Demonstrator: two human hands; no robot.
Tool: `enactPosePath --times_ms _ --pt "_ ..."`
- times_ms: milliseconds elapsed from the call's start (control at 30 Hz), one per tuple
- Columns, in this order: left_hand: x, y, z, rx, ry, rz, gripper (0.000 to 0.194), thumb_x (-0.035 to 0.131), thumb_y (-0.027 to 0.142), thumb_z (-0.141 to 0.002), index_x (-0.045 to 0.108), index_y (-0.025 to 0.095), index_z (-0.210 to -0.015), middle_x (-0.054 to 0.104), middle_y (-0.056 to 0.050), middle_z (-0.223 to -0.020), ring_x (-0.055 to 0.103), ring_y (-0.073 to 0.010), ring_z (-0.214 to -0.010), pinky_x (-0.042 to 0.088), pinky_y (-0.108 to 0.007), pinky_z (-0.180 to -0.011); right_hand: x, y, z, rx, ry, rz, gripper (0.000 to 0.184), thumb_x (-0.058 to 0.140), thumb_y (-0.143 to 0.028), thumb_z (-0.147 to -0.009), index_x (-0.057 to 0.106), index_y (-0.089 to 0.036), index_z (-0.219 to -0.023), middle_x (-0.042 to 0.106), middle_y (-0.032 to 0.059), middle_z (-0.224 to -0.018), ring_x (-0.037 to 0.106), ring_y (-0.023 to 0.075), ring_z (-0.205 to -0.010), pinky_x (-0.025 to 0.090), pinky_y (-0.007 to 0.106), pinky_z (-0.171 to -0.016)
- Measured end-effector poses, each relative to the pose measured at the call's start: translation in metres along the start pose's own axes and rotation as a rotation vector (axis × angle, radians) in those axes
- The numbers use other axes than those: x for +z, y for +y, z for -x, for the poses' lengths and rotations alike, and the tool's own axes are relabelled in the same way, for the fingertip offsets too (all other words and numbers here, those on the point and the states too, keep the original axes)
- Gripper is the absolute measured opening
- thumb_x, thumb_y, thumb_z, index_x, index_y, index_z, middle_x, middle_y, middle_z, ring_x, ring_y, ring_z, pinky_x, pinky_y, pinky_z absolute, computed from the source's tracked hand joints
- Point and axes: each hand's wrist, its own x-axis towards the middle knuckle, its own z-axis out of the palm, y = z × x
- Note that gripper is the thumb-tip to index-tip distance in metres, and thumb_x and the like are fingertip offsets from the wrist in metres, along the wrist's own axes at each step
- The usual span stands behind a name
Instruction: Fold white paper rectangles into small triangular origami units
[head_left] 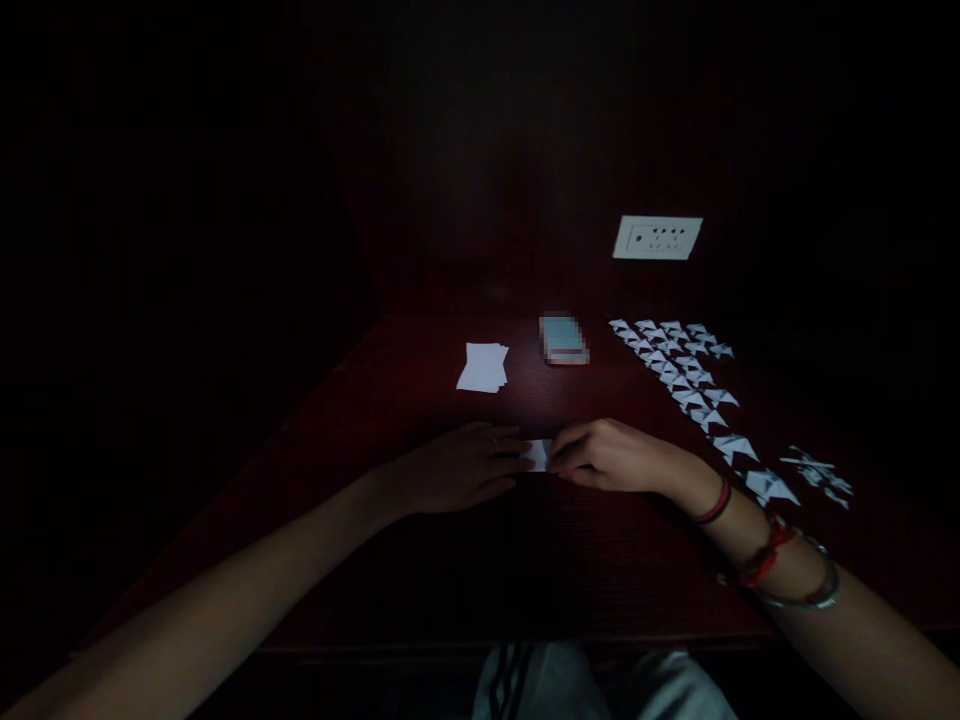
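Note:
A small white piece of paper (537, 455) lies on the dark red table between my hands. My left hand (469, 465) rests at its left edge, fingers stretched out and slightly apart, the fingertips touching the paper. At the paper's right edge, my right hand (600, 455) has its fingers bent together on it, covering that end. How the paper is folded beneath the fingers cannot be made out.
Beyond my hands lies a stack of white paper sheets (484, 367), with a phone (564, 340) to its right. Rows of folded paper pieces (679, 375) and a pile of paper scraps (817, 475) lie at the right. A wall socket (658, 238) is behind.

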Motion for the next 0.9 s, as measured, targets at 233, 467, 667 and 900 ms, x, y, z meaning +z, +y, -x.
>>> enactPosePath --times_ms 233,467,667,900 --pt "-0.009 0.002 0.001 0.029 -0.054 0.019 0.032 0.038 0.023 -0.084 0.044 0.024 -0.116 0.039 -0.003 -0.124 0.03 -0.018 -0.116 0.028 -0.034 -0.096 -0.001 -0.004 0.001 0.021 -0.012 0.043 0.026 0.045 -0.015 -0.077 0.059 -0.021 -0.098 0.057 0.0029 -0.093 0.054 0.012 -0.081 0.041 0.024 -0.072" --pt "-0.009 0.003 -0.001 0.043 -0.028 0.027 0.031 0.041 0.022 -0.083 0.045 0.024 -0.114 0.041 -0.003 -0.122 0.035 -0.0174 -0.114 0.031 -0.033 -0.094 0.001 -0.009 -0.002 0.021 -0.017 0.137 0.027 0.044 -0.017 -0.078 0.057 -0.022 -0.101 0.056 0.0036 -0.091 0.054 0.0122 -0.078 0.042 0.025 -0.069" --pt "-0.015 0.008 -0.004 0.058 0.021 0.088 0.029 0.042 0.017 -0.081 0.049 0.023 -0.109 0.045 -0.003 -0.119 0.042 -0.0166 -0.108 0.035 -0.032 -0.09 -0.002 -0.012 -0.001 0.026 -0.03 0.16 0.024 0.044 -0.017 -0.077 0.06 -0.02 -0.094 0.057 0.0036 -0.094 0.054 0.0124 -0.08 0.041 0.025 -0.072" --pt "-0.016 0.007 -0.005 0.094 -0.008 0.081 0.023 0.042 0.013 -0.081 0.055 0.018 -0.099 0.048 -0.005 -0.116 0.044 -0.016 -0.105 0.037 -0.03 -0.088 -0.006 -0.011 0.006 -0.013 -0.059 0.121 0.02 0.045 -0.014 -0.074 0.063 -0.017 -0.082 0.06 0.003 -0.09 0.055 0.013 -0.081 0.04 0.024 -0.072"
